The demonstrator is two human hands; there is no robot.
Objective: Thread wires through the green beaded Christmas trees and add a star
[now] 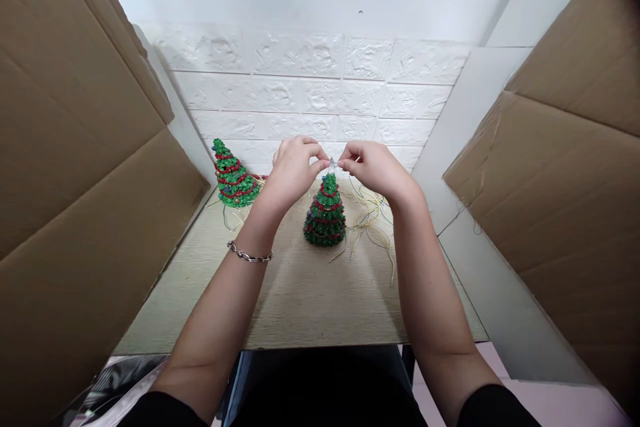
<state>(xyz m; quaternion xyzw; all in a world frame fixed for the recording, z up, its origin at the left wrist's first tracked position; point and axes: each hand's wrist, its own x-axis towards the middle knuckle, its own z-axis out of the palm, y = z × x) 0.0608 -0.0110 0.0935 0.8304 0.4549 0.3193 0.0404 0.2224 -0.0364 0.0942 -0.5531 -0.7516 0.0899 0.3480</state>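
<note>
Right under the fingers, upright on the table point(325, 310), I see a green beaded tree point(325, 230) wound with red strands point(327, 207), and at its tip a small clear piece point(333, 162) appears pinched by the left hand point(296, 163) from one side and the right hand point(375, 165) from the other, thumb to forefinger on each. Off to the left of the left fingers stands a second green tree point(235, 181), while loose yellowish strings point(373, 213) lie below the right fingers.
</note>
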